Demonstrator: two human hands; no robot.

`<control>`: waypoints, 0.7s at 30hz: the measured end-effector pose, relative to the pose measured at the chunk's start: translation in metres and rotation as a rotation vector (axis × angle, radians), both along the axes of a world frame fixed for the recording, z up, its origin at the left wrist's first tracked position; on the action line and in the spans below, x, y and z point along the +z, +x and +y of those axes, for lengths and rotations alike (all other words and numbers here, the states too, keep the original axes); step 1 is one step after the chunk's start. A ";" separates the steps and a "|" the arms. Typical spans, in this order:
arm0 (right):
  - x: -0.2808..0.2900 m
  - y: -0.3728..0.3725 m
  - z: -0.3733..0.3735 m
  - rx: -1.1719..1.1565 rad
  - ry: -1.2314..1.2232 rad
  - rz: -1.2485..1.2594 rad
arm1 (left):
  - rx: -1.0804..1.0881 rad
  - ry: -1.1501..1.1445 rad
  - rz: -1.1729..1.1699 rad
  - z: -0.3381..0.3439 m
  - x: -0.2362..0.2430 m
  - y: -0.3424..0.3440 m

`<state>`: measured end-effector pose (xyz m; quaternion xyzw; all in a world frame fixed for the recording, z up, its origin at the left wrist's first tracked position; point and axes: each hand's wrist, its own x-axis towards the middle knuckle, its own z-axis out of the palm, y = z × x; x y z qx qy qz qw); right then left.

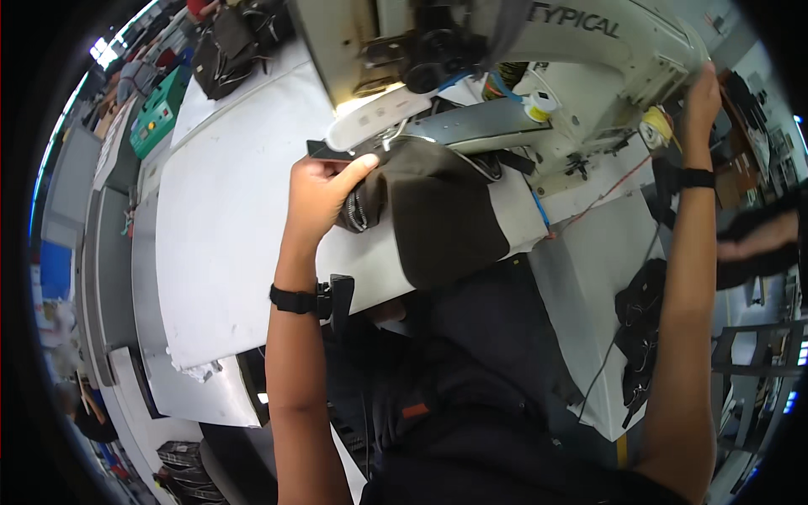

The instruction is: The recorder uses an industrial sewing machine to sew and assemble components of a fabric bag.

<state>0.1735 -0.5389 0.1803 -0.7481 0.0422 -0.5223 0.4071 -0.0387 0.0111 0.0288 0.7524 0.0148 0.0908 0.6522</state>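
Dark cloth [438,219] lies under the left hand [318,195], draped over the front edge of the white tabletop [227,219] and hanging down toward the person's lap. The left fingers [358,168] are curled tight on the cloth's upper left corner, thumb on top, right where a zipper [358,210] with pale teeth bunches up. A black wristband [293,300] sits on that arm.

Farther up, the cloth's top edge slips under the grey arm of the sewing machine [505,76] — the part beneath it cannot be seen. A white lamp bar [374,118] sits just above the hand.

Far off at the upper right, the right hand [703,88] reaches to the machine's end, near a yellow thread spool [655,126]. Its fingers are turned away and blurred — whether they are apart or together cannot be told. More dark pieces [641,311] lie by the tabletop's right edge, hard to make out.
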 end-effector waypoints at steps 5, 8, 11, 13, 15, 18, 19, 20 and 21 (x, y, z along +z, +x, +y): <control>0.027 0.035 -0.069 0.048 -0.144 0.443 | 0.026 -0.018 -0.130 0.003 -0.007 -0.011; 0.072 0.104 -0.131 0.099 -0.548 0.517 | 0.075 -0.007 -0.142 0.012 -0.006 -0.028; 0.099 0.146 -0.143 0.061 -0.951 0.606 | 0.178 0.082 -0.121 0.034 -0.001 -0.053; 0.085 0.138 -0.127 0.057 -0.922 0.469 | 0.292 0.192 -0.030 0.048 -0.001 -0.076; 0.055 0.111 -0.104 0.044 -0.831 0.210 | 0.288 0.203 -0.112 0.049 -0.007 -0.094; 0.002 0.067 -0.085 -0.018 -0.316 0.125 | 0.325 0.325 -0.268 0.043 -0.017 -0.107; 0.007 0.069 -0.081 -0.074 -0.271 0.164 | 0.341 0.285 -0.278 0.040 -0.020 -0.109; 0.004 0.068 -0.082 -0.127 -0.202 0.279 | 0.354 0.251 -0.292 0.037 -0.022 -0.111; 0.018 0.076 -0.083 -0.126 -0.223 0.203 | 0.369 0.323 -0.328 0.037 -0.024 -0.115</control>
